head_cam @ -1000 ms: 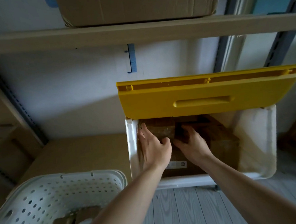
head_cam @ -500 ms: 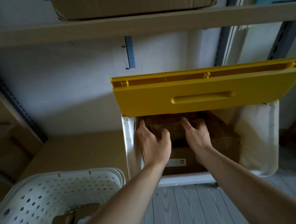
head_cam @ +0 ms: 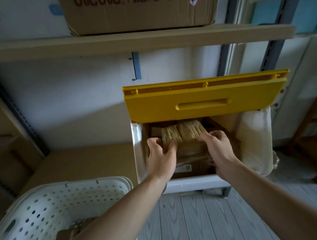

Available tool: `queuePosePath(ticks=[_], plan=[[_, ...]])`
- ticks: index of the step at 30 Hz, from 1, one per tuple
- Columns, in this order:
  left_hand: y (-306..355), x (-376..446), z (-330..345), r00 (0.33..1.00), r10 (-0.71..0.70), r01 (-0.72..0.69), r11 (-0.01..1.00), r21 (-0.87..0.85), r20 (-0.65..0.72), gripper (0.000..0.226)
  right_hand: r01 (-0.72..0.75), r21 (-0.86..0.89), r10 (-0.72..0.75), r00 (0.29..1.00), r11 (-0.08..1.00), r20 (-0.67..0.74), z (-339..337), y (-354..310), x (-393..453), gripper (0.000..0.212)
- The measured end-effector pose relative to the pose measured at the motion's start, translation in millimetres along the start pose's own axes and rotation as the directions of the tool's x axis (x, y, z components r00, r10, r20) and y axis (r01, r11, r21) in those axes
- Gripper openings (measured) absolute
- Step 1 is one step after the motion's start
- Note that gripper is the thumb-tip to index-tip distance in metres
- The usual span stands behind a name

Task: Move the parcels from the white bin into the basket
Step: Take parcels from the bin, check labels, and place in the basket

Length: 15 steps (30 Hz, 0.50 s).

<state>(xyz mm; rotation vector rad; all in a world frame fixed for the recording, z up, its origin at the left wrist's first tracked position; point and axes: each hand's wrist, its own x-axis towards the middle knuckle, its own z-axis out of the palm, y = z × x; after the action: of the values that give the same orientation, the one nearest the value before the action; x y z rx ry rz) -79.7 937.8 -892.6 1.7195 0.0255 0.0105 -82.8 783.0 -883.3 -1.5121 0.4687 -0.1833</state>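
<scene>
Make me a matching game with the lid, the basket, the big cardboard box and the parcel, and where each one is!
Things:
1. yellow lid
2. basket
3. big cardboard box
4. parcel

Places:
A. on the top shelf
B. held between both hands in the white bin
C. propped open above the white bin
D. bottom left, near the floor

Pairs: 1-C, 2-D, 3-A, 4-B. The left hand and right hand grip the parcel inside the white bin.
</scene>
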Motion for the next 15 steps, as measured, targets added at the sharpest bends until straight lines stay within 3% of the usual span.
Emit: queuePosePath(ticks=[7, 10, 15], plan=[[18.9, -28.4, -40.1, 0.990, 0.047, -0.023, 0.984, -0.176, 0.133, 0.042, 0.065, 0.070, -0.071, 0.993, 0.995, 0.089, -1.5, -7.8, -37.9, 0.033], [22.5, -34.9, -70.3, 0.981, 0.071, -0.028, 0.973, -0.229, 0.183, 0.052, 0.115, 0.079, -0.129, 0.971, 0.990, 0.202, 4.7, -9.4, -54.8, 0.042], [18.2, -40.1, -119.5, 0.972, 0.185, -0.149, 0.964, -0.221, 0.148, 0.049, 0.114, 0.113, -0.148, 0.920, 0.987, 0.363, 31.2, -9.9, -76.0, 0.074]])
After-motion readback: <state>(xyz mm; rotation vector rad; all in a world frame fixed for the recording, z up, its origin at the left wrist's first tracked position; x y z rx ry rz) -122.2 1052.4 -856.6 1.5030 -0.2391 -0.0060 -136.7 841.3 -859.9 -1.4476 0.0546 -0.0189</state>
